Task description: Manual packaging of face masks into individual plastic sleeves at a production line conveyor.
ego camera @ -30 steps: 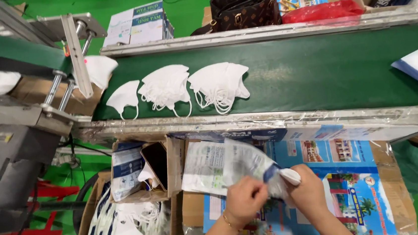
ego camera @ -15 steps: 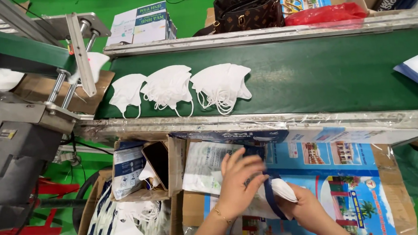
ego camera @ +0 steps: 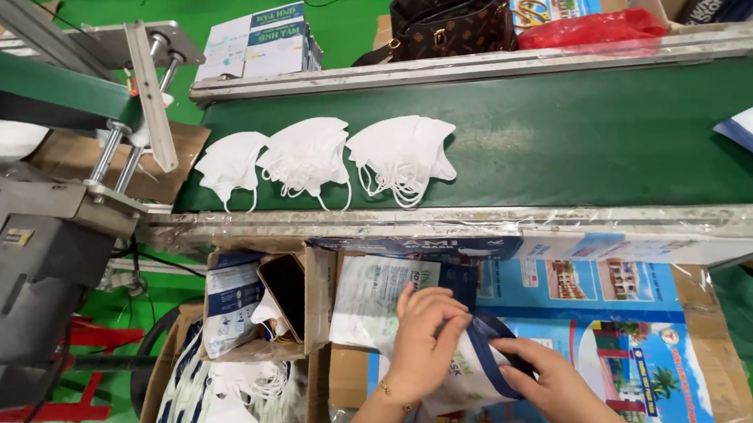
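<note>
The mask pouch [ego camera: 461, 370] lies near, on the printed carton [ego camera: 636, 325] below the conveyor belt [ego camera: 567, 134]. It is pressed flat under the spread fingers of the left hand [ego camera: 427, 337], while its dark flap is pinched by the right hand [ego camera: 551, 386]; the fold should be kept square.

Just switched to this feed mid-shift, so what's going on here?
A person is working at a carton beside a green conveyor belt. Both hands are on a printed plastic pouch: the left hand presses on top of it, and the right hand grips its dark blue edge. Three stacks of white masks lie on the belt. More masks fill a box at lower left, and a phone stands in a small box.
</note>
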